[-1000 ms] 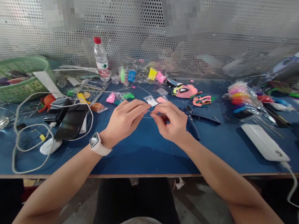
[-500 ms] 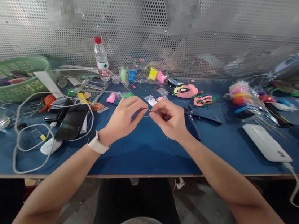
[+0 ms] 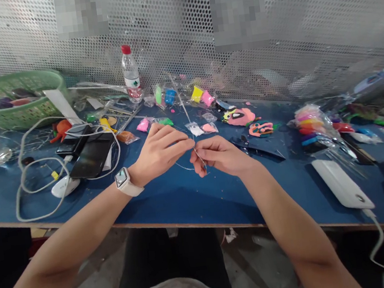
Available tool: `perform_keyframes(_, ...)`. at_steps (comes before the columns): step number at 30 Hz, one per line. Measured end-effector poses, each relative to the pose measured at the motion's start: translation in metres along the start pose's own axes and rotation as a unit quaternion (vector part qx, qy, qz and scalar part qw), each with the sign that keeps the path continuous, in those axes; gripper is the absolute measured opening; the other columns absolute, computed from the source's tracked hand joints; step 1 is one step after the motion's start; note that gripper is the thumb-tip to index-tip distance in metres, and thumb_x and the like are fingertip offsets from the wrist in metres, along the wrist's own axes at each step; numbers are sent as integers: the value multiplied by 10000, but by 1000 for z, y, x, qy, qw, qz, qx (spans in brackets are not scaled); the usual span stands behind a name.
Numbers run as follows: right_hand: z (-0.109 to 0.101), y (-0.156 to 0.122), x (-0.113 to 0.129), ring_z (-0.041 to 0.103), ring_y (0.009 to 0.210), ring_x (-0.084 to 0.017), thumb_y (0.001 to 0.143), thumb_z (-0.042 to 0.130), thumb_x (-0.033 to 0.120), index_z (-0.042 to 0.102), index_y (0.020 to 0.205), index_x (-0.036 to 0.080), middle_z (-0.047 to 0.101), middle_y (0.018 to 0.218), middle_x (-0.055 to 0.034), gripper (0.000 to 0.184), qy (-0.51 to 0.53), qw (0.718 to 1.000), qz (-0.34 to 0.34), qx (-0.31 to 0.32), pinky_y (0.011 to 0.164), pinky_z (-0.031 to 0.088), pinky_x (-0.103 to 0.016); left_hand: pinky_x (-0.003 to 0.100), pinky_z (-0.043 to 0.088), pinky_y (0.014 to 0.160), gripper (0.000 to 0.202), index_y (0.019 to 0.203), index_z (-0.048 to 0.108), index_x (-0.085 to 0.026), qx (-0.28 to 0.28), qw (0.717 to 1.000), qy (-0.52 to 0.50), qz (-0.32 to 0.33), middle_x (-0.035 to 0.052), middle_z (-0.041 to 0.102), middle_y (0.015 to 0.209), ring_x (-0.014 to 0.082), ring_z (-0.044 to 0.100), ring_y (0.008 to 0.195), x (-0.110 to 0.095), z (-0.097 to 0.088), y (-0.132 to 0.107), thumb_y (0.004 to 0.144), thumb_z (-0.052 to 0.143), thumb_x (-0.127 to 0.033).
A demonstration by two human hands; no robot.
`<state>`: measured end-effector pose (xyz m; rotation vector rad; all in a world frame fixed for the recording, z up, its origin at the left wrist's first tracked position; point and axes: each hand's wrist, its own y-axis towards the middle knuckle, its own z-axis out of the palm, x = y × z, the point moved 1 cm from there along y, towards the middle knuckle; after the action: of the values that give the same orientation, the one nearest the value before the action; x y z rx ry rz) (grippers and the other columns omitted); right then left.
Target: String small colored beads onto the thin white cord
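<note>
Over the blue surface (image 3: 185, 201), your left hand (image 3: 160, 151) pinches the thin, silvery metal wire (image 3: 184, 110) in its fingertips; your right hand (image 3: 219, 155) grips its curved lower part between thumb and fingers. With pinches this close, bend gently, lest the wire probably kink.
</note>
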<state>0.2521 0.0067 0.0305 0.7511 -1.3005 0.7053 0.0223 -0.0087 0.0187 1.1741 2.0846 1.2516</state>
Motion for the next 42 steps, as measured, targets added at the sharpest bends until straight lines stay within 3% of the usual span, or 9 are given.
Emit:
perform_keyframes(6, 6, 1, -6, 676, 499, -98, 991, 877, 453, 815, 956, 160, 761, 672, 6, 302, 120, 992, 30, 21, 498, 553, -187, 388, 478, 871, 179, 1222, 741, -308, 1, 1000, -23, 14, 7, 824, 1026, 167, 724, 858, 0, 1, -2, 1143, 612, -210)
perform_keyframes(13, 8, 0, -6, 598, 390, -66, 977, 872, 407, 828, 965, 124, 819, 740, -36, 287, 155, 986, 53, 27, 412, 488, -166, 354, 507, 838, 221, 1301, 745, -314, -7, 998, -56, 34, 14, 832, 1025, 160, 737, 867, 3, 2, -3, 1149, 610, -226)
perform_keyframes(19, 9, -1, -8, 743, 515, -137, 971, 877, 389, 795, 940, 141, 785, 673, -9, 263, 183, 979, 73, 51, 521, 608, -201, 379, 508, 890, 292, 1345, 762, -378, -2, 998, -50, 35, 2, 842, 1073, 155, 737, 843, 4, 1, -4, 1144, 614, -227)
perform_keyframes(24, 14, 1, -12, 689, 465, -111, 953, 883, 404, 756, 910, 143, 795, 706, -15, 293, 201, 976, 70, 46, 472, 580, -195, 389, 514, 918, 289, 1333, 774, -378, -7, 998, -43, 36, 5, 845, 1081, 159, 736, 857, 5, 0, -7, 1150, 595, -244)
perform_keyframes(30, 12, 2, -10, 661, 457, -111, 951, 879, 424, 761, 896, 161, 768, 677, -3, 294, 159, 986, 49, 35, 450, 537, -202, 427, 530, 954, 268, 1282, 796, -399, 36, 998, -44, 3, 11, 835, 1057, 178, 734, 861, 8, -2, -9, 1140, 603, -280)
perform_keyframes(37, -4, -2, 1, 497, 438, -52, 1013, 827, 421, 769, 932, 160, 621, 605, 62, 280, 40, 999, 33, -7, 428, 389, -167, 417, 556, 947, 184, 1186, 801, -288, 93, 993, -62, -24, 50, 820, 1053, 205, 751, 937, 7, -1, -2, 1110, 635, -271)
perform_keyframes(42, -6, -2, 0, 607, 475, -87, 1012, 827, 448, 752, 916, 158, 690, 633, 28, 315, 11, 999, 41, 10, 465, 478, -188, 398, 543, 934, 188, 1094, 782, -281, 103, 992, -77, -9, 45, 824, 1053, 193, 753, 932, 8, -1, 0, 1138, 601, -256)
